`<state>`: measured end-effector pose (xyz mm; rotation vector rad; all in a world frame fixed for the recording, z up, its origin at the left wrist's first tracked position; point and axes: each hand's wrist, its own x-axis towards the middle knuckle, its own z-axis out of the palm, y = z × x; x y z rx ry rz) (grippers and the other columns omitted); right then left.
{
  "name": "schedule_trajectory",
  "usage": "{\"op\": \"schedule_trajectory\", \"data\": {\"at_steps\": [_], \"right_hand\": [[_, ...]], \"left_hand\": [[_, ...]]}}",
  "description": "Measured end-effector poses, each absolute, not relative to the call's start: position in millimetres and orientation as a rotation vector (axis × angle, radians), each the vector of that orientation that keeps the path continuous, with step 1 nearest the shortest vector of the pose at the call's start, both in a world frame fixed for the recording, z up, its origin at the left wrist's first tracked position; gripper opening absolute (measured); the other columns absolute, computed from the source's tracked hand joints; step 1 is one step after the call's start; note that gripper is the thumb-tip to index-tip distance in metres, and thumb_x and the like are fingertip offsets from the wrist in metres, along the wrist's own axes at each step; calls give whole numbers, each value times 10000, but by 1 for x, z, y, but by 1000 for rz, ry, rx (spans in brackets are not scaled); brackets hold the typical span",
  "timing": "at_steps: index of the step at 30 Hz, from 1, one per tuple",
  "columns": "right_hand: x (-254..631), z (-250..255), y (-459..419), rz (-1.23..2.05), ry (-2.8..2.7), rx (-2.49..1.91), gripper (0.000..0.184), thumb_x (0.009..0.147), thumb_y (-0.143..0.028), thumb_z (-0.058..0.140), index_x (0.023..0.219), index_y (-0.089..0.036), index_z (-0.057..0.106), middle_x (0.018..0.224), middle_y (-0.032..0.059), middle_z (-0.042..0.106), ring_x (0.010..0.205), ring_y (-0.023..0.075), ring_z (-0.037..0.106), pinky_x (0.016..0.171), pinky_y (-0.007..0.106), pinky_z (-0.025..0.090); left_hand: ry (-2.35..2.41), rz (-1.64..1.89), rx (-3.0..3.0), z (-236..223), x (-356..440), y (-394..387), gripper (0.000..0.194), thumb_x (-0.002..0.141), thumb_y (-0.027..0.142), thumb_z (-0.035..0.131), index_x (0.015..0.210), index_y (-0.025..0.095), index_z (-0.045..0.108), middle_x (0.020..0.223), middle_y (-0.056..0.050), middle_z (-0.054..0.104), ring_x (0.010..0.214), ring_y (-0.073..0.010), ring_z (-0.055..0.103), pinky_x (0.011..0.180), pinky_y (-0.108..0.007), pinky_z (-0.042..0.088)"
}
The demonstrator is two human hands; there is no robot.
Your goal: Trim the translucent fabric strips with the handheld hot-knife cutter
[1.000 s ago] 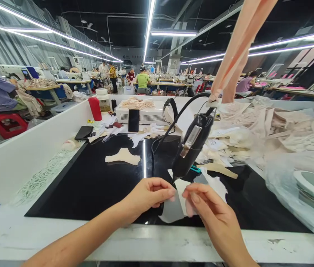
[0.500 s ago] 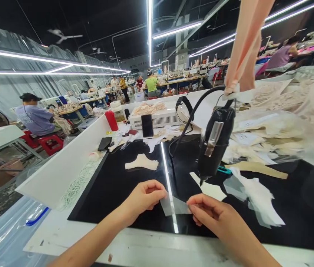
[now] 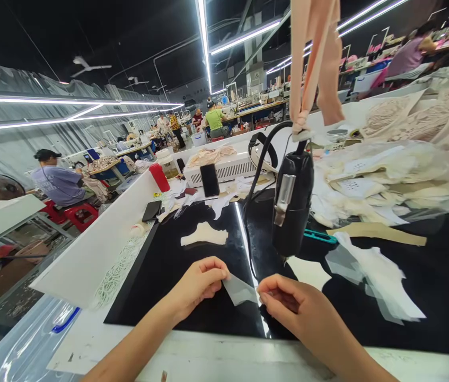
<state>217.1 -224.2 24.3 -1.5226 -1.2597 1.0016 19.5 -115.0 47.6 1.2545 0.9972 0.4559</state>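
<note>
The left hand [image 3: 196,289] is closed in a pinch, thumb and forefinger on the upper left corner of a thin, see-through sheet [image 3: 240,293]. The right hand [image 3: 301,305] pinches the sheet's other end between thumb and forefinger, its remaining fingers curled. The sheet spans the gap between the hands, in front of the wearer and over the black mat [image 3: 156,281]; whether its lower edge touches the mat I cannot tell. The step in hand looks like holding and spreading this one sheet. Any shift of it calls for both pinches to move together, with light tension, as so thin a piece would likely fold or slip.

Just beyond the right hand, a black tool [image 3: 293,207] hangs upright, nose down, from pink cloth [image 3: 306,69], its cable [image 3: 259,164] looping to the left. Moving the sheet that way would call for care around the nose. Beside the nose lies a cream piece [image 3: 309,271]; to the right are a teal cutter [image 3: 320,236], a pile of white pieces [image 3: 391,278] and a tan strip [image 3: 383,232]. Another cream cutout [image 3: 204,234] lies alone beyond the left hand. At the far side, a phone [image 3: 209,180] leans upright against a white box [image 3: 228,170].
</note>
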Motion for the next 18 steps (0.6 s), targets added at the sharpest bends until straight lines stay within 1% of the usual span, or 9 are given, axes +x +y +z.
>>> {"op": "schedule_trajectory", "data": {"at_steps": [5, 9, 12, 15, 18], "right_hand": [[215, 26, -222, 981, -1238, -1501, 197, 819, -402, 590, 728, -257, 687, 637, -25, 622, 607, 147, 552, 592, 247, 432], [214, 23, -221, 1028, -1227, -1468, 178, 800, -409, 623, 727, -268, 704, 593, -29, 609, 576, 155, 562, 565, 250, 451], [215, 16, -221, 1025, -1255, -1488, 190, 831, -395, 597, 735, -270, 703, 568, -29, 608, 547, 157, 572, 531, 250, 444], [218, 4, -220, 801, -1491, -1560, 175, 879, -348, 582, 777, -282, 709, 613, -23, 658, 533, 158, 592, 502, 260, 414], [219, -8, -218, 434, -1723, -1577, 176, 917, -275, 565, 810, -284, 705, 732, -2, 715, 644, 192, 665, 569, 296, 453]], "left_hand": [[1006, 466, 1300, 49, 17, -114, 277, 750, 387, 754, 813, 159, 608, 736, 18, 591, 525, -39, 315, 495, -218, 157], [1030, 418, 1368, 62, 9, -117, 355, 762, 469, 775, 843, 165, 611, 678, 20, 607, 470, -33, 289, 469, -222, 130], [1052, 346, 1426, 69, 3, -117, 374, 767, 505, 759, 839, 171, 606, 663, 13, 629, 437, -33, 261, 446, -224, 127], [1086, 300, 1528, 62, 2, -115, 341, 803, 497, 704, 853, 170, 621, 710, -11, 669, 442, -50, 308, 443, -225, 177], [1140, 330, 1705, 50, 6, -112, 248, 831, 415, 663, 818, 167, 663, 747, -5, 652, 526, -86, 414, 502, -238, 277]]}}
